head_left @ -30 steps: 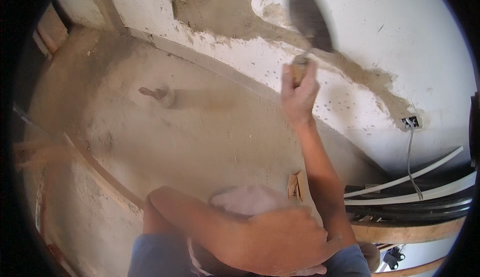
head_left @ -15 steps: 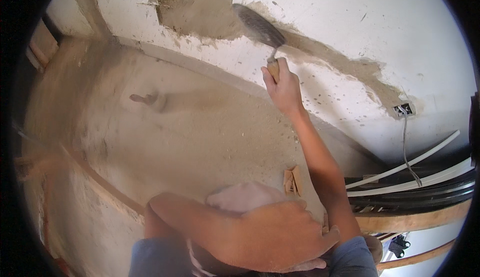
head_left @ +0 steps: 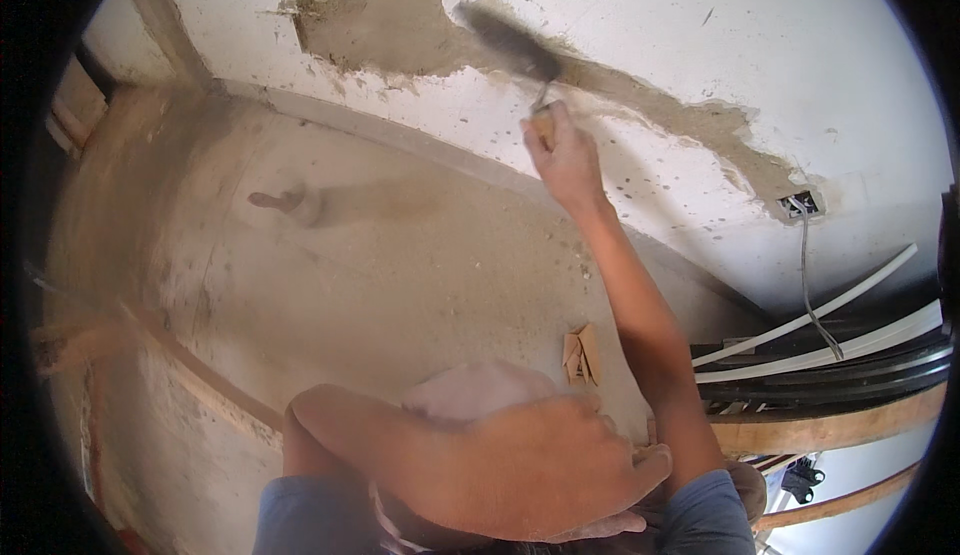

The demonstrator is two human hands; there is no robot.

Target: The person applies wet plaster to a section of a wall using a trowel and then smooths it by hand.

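My right hand point(head_left: 562, 155) grips the wooden handle point(head_left: 545, 123) of a dark, blurred trowel point(head_left: 508, 43), raised over a rough grey mortar patch point(head_left: 370, 30) on the white wall point(head_left: 780, 65). Whether the blade touches the wall I cannot tell. My left forearm crosses the bottom of the picture, and my left hand point(head_left: 560, 465) has its fingers bent near my right forearm; what they close on is hidden. A pale, rounded shape point(head_left: 465, 380) shows behind that arm, too unclear to name.
A small pale object with a brown handle point(head_left: 280, 200) and a crumpled brown paper piece point(head_left: 578, 355) lie on the floor point(head_left: 400, 255). At right are a wired wall box point(head_left: 798, 205), white strips point(head_left: 860, 285), black lengths point(head_left: 880, 365) and a timber point(head_left: 830, 430). A plank point(head_left: 210, 375) lies left.
My right hand and the trowel have moved left from a second ago, the blade tipping further leftward. The whole view has shifted slightly. My left arm stays about where it was.
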